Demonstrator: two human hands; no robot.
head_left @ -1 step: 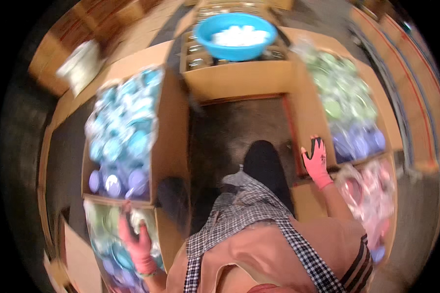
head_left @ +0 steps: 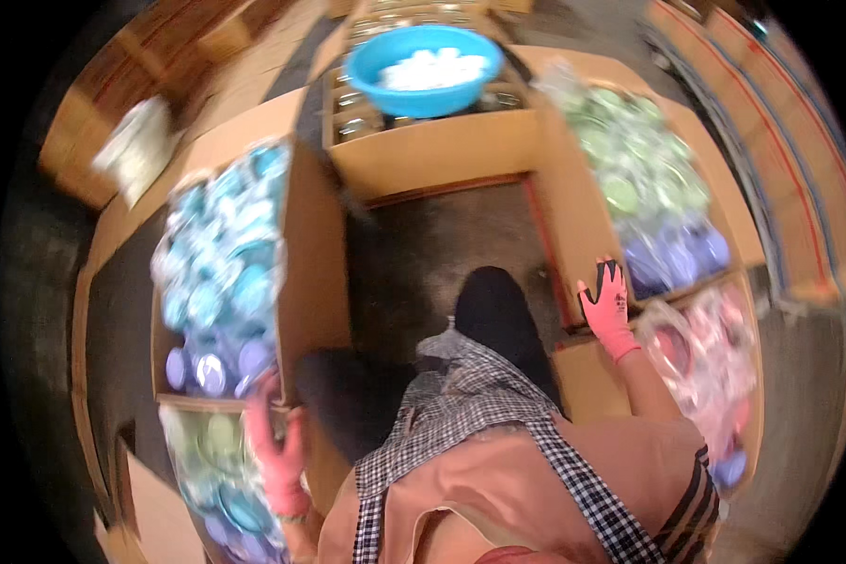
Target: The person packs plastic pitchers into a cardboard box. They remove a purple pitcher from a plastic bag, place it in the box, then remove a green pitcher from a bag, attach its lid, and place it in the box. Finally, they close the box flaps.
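1. Nothing differs from the other picture of this view: it shows the same moment, so both my hands and all the boxes sit exactly as there.
2. My left hand [head_left: 280, 461], in a pink knitted glove, rests on the edge of the cardboard box at my lower left [head_left: 334, 470]. The fingers lie spread and fairly flat. It is blurred, so I cannot tell whether it grips anything.
3. My right hand [head_left: 606, 305], in the same pink glove with a dark patch at the fingertips, lies flat and open on the rim of the box at my right [head_left: 564, 235], holding nothing.
4. The box beside my left hand holds round lids, green and blue and glossy, wrapped in clear plastic.
5. The box above it [head_left: 305, 244] is packed with pale blue and violet round lids [head_left: 221, 273], shiny and overlapping.
6. The right box holds green lids [head_left: 630, 160] and violet ones under crinkled film. Nearer me lies a bag of pink lids [head_left: 710, 367].
7. Ahead, a smooth blue plastic basin [head_left: 423, 66] with white pieces sits atop another brown carton [head_left: 432, 150].
8. My checked apron [head_left: 479, 404] hangs between the boxes.
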